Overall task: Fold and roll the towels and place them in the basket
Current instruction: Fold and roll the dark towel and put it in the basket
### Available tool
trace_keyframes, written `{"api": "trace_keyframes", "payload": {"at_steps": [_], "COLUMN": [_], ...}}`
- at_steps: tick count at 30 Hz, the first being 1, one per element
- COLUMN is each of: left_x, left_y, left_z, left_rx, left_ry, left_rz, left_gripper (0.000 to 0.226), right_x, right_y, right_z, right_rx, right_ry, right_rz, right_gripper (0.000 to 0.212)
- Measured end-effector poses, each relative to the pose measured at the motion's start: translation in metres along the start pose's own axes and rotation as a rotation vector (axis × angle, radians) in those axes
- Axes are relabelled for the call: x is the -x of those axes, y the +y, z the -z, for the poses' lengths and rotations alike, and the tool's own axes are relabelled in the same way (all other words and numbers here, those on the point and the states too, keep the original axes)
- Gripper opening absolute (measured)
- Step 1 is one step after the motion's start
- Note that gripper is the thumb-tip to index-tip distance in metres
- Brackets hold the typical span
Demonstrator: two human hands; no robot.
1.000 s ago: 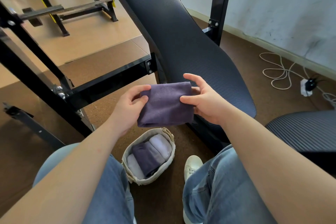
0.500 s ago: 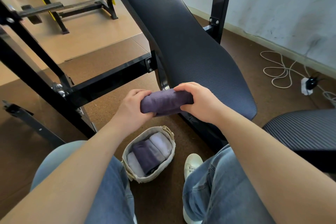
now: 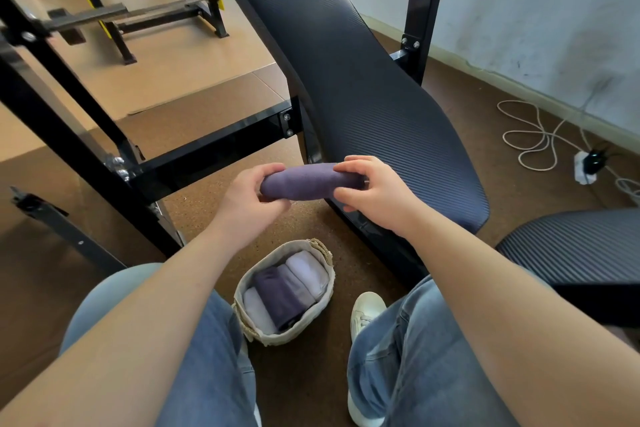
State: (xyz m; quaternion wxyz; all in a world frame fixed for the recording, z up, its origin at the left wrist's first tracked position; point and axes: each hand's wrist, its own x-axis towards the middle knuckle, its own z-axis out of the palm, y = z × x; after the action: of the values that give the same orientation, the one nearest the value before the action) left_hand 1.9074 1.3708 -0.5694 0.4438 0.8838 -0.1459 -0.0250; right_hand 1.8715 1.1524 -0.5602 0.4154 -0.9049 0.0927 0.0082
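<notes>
A dark purple towel [image 3: 308,182], rolled into a tight horizontal tube, hangs in the air between my knees. My left hand [image 3: 251,199] grips its left end and my right hand [image 3: 372,189] grips its right end, fingers curled over the roll. Directly below, on the brown floor, stands a small beige fabric basket [image 3: 322,314] with rope handles. Several rolled towels lie side by side in it: pale lilac ones and a dark purple one [image 3: 277,295].
A black padded gym bench [image 3: 346,73] slopes up just behind the roll, with black steel frame bars [image 3: 207,156] to the left. A second pad [image 3: 581,253] is at right. A white cable [image 3: 533,139] and power strip [image 3: 585,166] lie by the wall. My white shoe [image 3: 367,312] is beside the basket.
One second ago the purple towel was a flat folded rectangle held up in both hands. It is now a tight roll, gripped at both ends.
</notes>
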Motion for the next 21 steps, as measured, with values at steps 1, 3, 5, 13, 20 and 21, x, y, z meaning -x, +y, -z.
{"api": "trace_keyframes", "payload": {"at_steps": [1,3,5,13,20,21], "left_x": [0.003,0.007,0.007,0.011,0.009,0.008], "left_y": [0.001,0.004,0.005,0.000,-0.006,-0.008], "left_z": [0.000,0.002,0.003,0.028,0.032,0.031], "left_rx": [0.072,0.265,0.359,0.566,0.725,0.728], "left_ry": [-0.001,0.042,0.136,0.198,0.108,0.092], "left_rz": [0.023,0.105,0.165,0.289,0.304,0.305], "left_gripper": [0.053,0.040,0.028,0.023,0.028,0.027], "right_x": [0.006,0.013,0.009,0.010,-0.004,-0.008], "right_y": [-0.002,-0.004,-0.010,-0.016,-0.018,-0.020], "right_z": [0.000,-0.002,-0.012,-0.012,-0.014,-0.016], "right_rx": [-0.138,-0.245,-0.254,-0.472,-0.503,-0.437], "right_ry": [0.001,0.050,0.093,-0.257,-0.411,-0.425], "right_rz": [0.061,0.045,-0.020,-0.108,-0.194,-0.181], "right_gripper": [0.035,0.015,0.014,0.078,0.030,0.033]}}
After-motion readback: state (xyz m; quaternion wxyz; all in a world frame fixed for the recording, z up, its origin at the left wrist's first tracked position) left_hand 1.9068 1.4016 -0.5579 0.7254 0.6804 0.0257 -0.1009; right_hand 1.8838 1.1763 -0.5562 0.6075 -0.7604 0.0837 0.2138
